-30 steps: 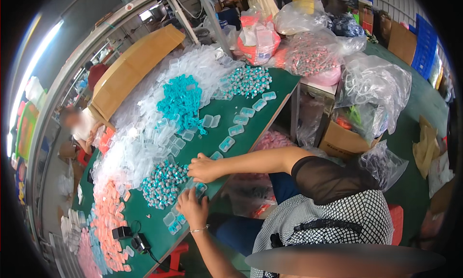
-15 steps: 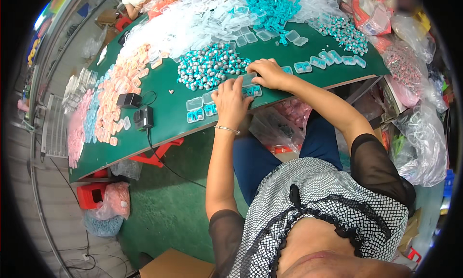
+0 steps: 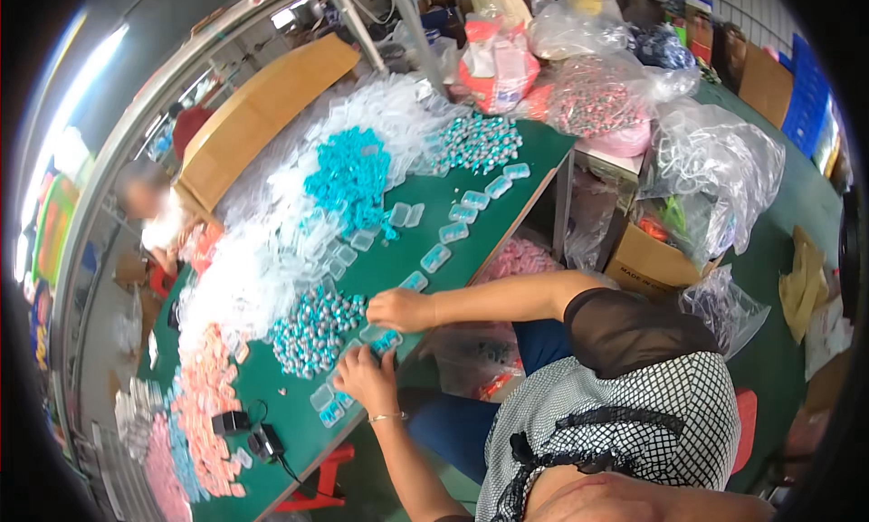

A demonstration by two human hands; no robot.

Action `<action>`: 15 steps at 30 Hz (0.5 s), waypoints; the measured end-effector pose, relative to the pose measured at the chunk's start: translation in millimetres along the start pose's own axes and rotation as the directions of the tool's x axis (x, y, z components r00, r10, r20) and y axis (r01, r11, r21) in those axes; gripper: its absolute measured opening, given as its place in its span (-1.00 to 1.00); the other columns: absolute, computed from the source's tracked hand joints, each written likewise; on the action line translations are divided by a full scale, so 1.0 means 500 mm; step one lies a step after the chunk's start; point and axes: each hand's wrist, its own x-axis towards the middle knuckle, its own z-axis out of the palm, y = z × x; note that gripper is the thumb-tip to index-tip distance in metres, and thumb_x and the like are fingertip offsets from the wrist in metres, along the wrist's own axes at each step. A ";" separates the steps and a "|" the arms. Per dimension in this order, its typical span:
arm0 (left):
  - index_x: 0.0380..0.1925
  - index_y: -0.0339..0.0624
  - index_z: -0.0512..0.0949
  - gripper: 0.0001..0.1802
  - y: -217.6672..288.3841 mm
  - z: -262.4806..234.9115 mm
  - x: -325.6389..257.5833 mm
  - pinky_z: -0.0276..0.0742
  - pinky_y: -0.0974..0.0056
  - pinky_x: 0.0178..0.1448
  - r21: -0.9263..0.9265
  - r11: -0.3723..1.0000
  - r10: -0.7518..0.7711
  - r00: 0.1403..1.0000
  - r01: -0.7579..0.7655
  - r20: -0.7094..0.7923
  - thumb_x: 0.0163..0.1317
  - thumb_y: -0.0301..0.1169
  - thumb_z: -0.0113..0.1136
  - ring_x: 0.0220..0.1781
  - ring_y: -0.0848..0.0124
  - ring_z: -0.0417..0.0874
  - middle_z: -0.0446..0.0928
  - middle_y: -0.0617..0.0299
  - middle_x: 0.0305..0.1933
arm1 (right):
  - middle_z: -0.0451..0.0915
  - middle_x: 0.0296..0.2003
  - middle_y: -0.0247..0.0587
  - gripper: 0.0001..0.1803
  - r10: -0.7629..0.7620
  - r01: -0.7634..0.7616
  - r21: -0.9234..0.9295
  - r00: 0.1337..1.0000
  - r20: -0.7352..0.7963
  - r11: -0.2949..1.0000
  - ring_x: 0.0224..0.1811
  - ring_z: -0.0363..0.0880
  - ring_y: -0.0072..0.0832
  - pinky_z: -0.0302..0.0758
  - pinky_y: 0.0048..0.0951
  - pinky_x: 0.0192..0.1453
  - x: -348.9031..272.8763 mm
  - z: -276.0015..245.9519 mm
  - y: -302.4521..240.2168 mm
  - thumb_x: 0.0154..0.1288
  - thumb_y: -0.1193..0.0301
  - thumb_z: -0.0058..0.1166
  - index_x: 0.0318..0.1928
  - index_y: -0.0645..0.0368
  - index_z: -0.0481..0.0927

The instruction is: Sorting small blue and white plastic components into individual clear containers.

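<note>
My left hand (image 3: 365,380) and my right hand (image 3: 403,311) are close together at the front edge of a green table. Between them is an open small clear plastic case (image 3: 387,342) with teal pieces inside. Bent fingers of my left hand rest on its near side, the thumb along the front. My right hand curls over its far end; those fingertips are partly hidden. Beside my left hand stands another open case (image 3: 334,410) with teal contents. A heap of teal and silver small pieces (image 3: 312,332) lies just beyond my hands.
Filled cases (image 3: 436,258) form a row along the right edge. Beyond lie teal parts (image 3: 348,178), clear plastic cases (image 3: 244,268) and peach cases (image 3: 204,386). Black devices with a cable (image 3: 265,442) sit at the left. Bags (image 3: 597,96) crowd the far right; another person sits across.
The view has swung to the right, so the table now runs diagonally and more bags and a large cardboard box show. Both hands stay at the cases, with little visible change in their grip.
</note>
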 end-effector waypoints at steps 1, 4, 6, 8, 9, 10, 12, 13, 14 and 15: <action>-0.25 -0.06 0.59 -0.54 0.007 -0.003 0.003 0.20 -0.02 0.04 0.006 1.000 -0.004 1.000 0.004 0.007 -0.18 -0.13 0.43 0.03 0.19 0.48 0.56 0.23 -0.10 | 0.49 -0.36 -0.14 -0.83 0.004 -0.004 -0.020 1.000 -0.013 1.000 -0.26 0.51 -0.12 0.46 -0.18 -0.19 -0.002 -0.006 0.000 0.06 0.49 0.16 -0.30 0.16 0.50; -0.27 -0.06 0.61 -0.58 0.014 0.009 0.010 0.19 0.00 0.04 0.005 1.000 -0.012 1.000 0.012 0.025 -0.16 -0.16 0.42 0.02 0.21 0.48 0.55 0.25 -0.09 | 0.49 -0.36 -0.16 -0.87 -0.005 0.004 -0.044 1.000 -0.031 0.999 -0.27 0.51 -0.16 0.46 -0.21 -0.20 -0.007 -0.014 -0.001 0.12 0.48 0.14 -0.30 0.16 0.50; -0.26 -0.06 0.60 -0.58 0.018 0.011 0.009 0.18 0.00 0.04 0.008 1.000 -0.015 0.999 0.014 0.032 -0.16 -0.17 0.41 0.02 0.21 0.48 0.55 0.25 -0.09 | 0.48 -0.37 -0.16 -0.88 -0.016 0.013 -0.052 0.999 -0.049 0.999 -0.28 0.50 -0.17 0.46 -0.21 -0.20 -0.009 -0.013 -0.001 0.13 0.47 0.13 -0.31 0.15 0.49; -0.23 -0.07 0.60 -0.59 0.019 0.008 0.007 0.18 0.01 0.03 0.016 1.000 -0.019 0.999 0.018 0.044 -0.12 -0.21 0.39 0.02 0.22 0.47 0.54 0.26 -0.06 | 0.45 -0.40 -0.18 -0.90 -0.040 0.035 -0.085 0.998 -0.057 0.996 -0.30 0.48 -0.20 0.46 -0.23 -0.22 -0.010 -0.006 -0.001 0.16 0.44 0.09 -0.33 0.16 0.48; -0.23 -0.07 0.60 -0.59 0.019 0.008 0.006 0.18 0.01 0.03 0.018 1.000 -0.015 0.999 0.015 0.044 -0.12 -0.21 0.39 0.02 0.22 0.47 0.54 0.26 -0.06 | 0.45 -0.40 -0.18 -0.90 -0.040 0.035 -0.085 0.997 -0.061 0.996 -0.30 0.48 -0.20 0.46 -0.23 -0.22 -0.009 -0.005 -0.002 0.16 0.44 0.09 -0.33 0.16 0.48; -0.22 -0.07 0.60 -0.60 0.020 0.009 0.004 0.18 0.00 0.03 0.025 0.999 -0.027 0.998 0.026 0.050 -0.11 -0.22 0.39 0.02 0.22 0.47 0.54 0.26 -0.06 | 0.44 -0.40 -0.18 -0.91 -0.050 0.044 -0.095 0.997 -0.060 0.994 -0.30 0.48 -0.20 0.47 -0.24 -0.23 -0.009 -0.004 -0.004 0.15 0.44 0.08 -0.34 0.16 0.47; -0.21 -0.06 0.59 -0.60 0.025 0.012 0.002 0.18 0.00 0.04 0.033 0.999 -0.038 0.998 0.036 0.055 -0.11 -0.22 0.38 0.03 0.22 0.47 0.54 0.26 -0.05 | 0.44 -0.40 -0.18 -0.91 -0.061 0.054 -0.104 0.996 -0.060 0.993 -0.30 0.48 -0.20 0.47 -0.25 -0.23 -0.012 -0.005 -0.005 0.15 0.44 0.06 -0.34 0.16 0.46; -0.20 -0.07 0.59 -0.60 0.029 0.015 0.001 0.18 -0.01 0.05 0.042 0.999 -0.033 0.998 0.031 0.051 -0.09 -0.23 0.38 0.03 0.23 0.46 0.54 0.26 -0.04 | 0.44 -0.40 -0.18 -0.91 -0.061 0.055 -0.124 0.997 -0.047 0.991 -0.30 0.48 -0.21 0.47 -0.26 -0.24 -0.014 -0.006 -0.004 0.14 0.44 0.05 -0.34 0.16 0.46; -0.19 -0.08 0.59 -0.61 0.033 0.016 0.000 0.18 -0.02 0.06 0.051 0.998 -0.029 0.998 0.027 0.047 -0.08 -0.25 0.37 0.04 0.23 0.46 0.53 0.26 -0.03 | 0.44 -0.40 -0.17 -0.91 -0.061 0.055 -0.143 0.998 -0.034 0.988 -0.30 0.49 -0.21 0.48 -0.27 -0.24 -0.016 -0.007 -0.004 0.13 0.44 0.05 -0.35 0.16 0.46; -0.19 -0.08 0.59 -0.61 0.036 0.014 -0.002 0.18 -0.02 0.06 0.054 0.998 -0.035 0.998 0.032 0.048 -0.08 -0.25 0.37 0.04 0.23 0.46 0.53 0.26 -0.03 | 0.44 -0.40 -0.17 -0.91 -0.064 0.059 -0.137 0.997 -0.031 0.989 -0.30 0.49 -0.21 0.48 -0.27 -0.24 -0.017 -0.006 -0.006 0.13 0.44 0.05 -0.35 0.16 0.46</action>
